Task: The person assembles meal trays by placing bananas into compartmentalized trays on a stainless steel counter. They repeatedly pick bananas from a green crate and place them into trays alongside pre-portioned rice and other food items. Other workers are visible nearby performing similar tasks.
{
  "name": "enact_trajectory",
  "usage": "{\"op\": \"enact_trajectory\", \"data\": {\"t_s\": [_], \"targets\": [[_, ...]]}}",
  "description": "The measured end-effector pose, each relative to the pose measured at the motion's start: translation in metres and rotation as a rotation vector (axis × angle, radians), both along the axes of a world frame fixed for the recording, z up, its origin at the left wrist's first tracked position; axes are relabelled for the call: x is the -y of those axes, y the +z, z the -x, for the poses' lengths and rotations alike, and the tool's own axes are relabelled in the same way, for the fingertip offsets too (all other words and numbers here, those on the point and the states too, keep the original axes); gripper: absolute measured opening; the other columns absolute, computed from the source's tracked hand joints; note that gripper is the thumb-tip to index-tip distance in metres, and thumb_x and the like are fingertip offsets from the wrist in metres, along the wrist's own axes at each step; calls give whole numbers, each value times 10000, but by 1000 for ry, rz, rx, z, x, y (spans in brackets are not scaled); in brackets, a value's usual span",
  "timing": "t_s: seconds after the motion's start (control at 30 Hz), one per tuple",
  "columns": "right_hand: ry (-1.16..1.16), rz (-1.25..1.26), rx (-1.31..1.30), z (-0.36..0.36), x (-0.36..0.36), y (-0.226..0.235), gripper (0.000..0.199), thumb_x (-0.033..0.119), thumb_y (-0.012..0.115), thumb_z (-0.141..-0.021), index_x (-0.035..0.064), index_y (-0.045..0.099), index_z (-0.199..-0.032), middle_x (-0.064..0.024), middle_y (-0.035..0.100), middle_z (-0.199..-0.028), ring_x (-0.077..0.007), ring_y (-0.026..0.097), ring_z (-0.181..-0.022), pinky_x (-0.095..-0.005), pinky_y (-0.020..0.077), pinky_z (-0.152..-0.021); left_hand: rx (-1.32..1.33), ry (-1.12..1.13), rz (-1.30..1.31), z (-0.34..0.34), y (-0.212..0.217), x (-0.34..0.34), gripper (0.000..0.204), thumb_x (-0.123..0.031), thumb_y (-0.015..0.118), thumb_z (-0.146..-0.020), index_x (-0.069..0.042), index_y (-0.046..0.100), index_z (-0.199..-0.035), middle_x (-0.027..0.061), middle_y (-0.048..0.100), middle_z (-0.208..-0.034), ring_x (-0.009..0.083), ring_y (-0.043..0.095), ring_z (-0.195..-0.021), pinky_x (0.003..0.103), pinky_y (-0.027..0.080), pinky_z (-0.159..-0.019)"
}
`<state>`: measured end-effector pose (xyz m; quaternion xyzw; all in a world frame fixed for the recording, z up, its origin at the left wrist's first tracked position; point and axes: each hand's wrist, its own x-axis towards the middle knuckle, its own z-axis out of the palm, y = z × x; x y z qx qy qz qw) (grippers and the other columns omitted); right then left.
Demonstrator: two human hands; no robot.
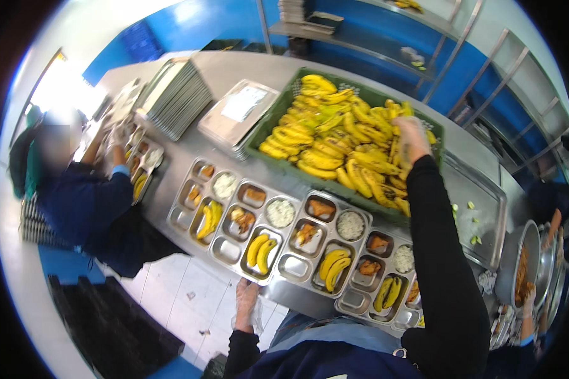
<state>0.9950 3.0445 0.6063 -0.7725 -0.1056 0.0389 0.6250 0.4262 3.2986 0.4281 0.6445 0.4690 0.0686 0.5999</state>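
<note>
My right hand [413,138], in a clear plastic glove, reaches into a green crate [273,116] heaped with yellow bananas [322,158]. Its fingers are bent around bananas at the crate's right side, and the fingertips are partly hidden. Down at the table's near edge, my gloved left hand [247,306] touches the lower edge of a metal compartment tray [253,275]; how its fingers are set is unclear. That tray holds white rice [280,213], brown pieces of food and two bananas [261,252]. Beside it, another compartment tray [295,267] holds similar food, with one compartment bare.
More filled trays [354,302] line the table's near edge. Behind stand stacked trays [177,101] and a lidded container [239,114]. A large shallow pan [487,221] and a pot of brown food [523,268] are at right. A co-worker [82,196] handles trays at left.
</note>
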Motion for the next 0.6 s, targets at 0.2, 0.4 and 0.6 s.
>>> {"op": "enact_trajectory", "data": {"t_s": [0.2, 0.4, 0.6], "targets": [[-200, -105, -273, 38, 3, 45, 354, 364, 748, -816, 74, 687, -1009, -35, 644, -1023, -146, 508, -768, -294, 384, -771, 89, 228, -338, -10, 51, 10, 301, -156, 644, -917, 18, 604, -1160, 124, 663, -1058, 180, 623, -984, 318, 497, -864], [620, -475, -128, 257, 64, 32, 270, 216, 568, -967, 34, 657, -1145, -130, 675, -1135, -242, 610, -1136, -370, 449, -1027, 501, -176, 102, -81, 130, 49, 532, -295, 662, -960, -37, 460, -1379, 108, 580, -1245, 187, 576, -1104, 338, 488, -928], [242, -443, -968, 423, 50, -15, 308, 238, 788, -801, 72, 695, -1043, -19, 685, -924, -98, 590, -739, -239, 433, -594, 504, -733, 491, -143, 170, 138, 579, -338, 591, -1000, -63, 367, -1457, 106, 571, -1204, 209, 583, -1059, 349, 500, -922]]}}
